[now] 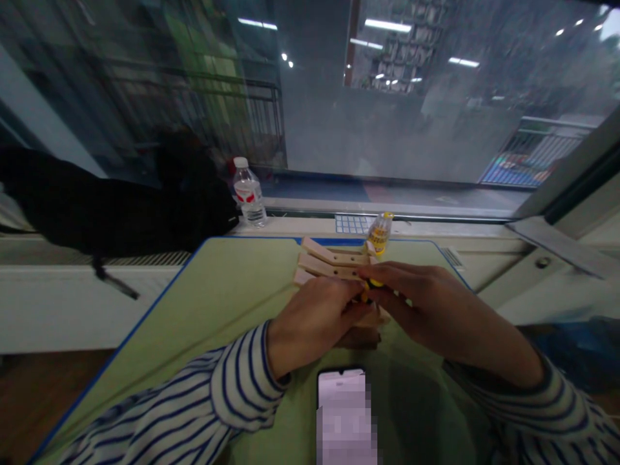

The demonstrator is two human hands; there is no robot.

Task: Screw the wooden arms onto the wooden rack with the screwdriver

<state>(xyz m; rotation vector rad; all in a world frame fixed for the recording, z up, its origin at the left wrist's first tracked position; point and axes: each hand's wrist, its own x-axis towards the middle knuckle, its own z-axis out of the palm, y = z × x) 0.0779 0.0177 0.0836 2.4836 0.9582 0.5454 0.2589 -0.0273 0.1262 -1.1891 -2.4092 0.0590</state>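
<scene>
A set of pale wooden sticks (pixel 332 261), joined like a small frame, lies on the green table (pixel 227 290) in front of me. My left hand (pixel 310 323) is closed over the near end of the wooden piece. My right hand (pixel 431 300) reaches in from the right, its fingers pinched on a small yellow part (pixel 374 283) at the sticks. Both wrists are in blue-and-white striped sleeves. A small yellow glue bottle (pixel 380 234) stands just behind the sticks.
A phone (pixel 345 413) lies on the table near me. A clear water bottle (pixel 249 194) and a black bag (pixel 121 206) rest on the window ledge. A large window fills the back.
</scene>
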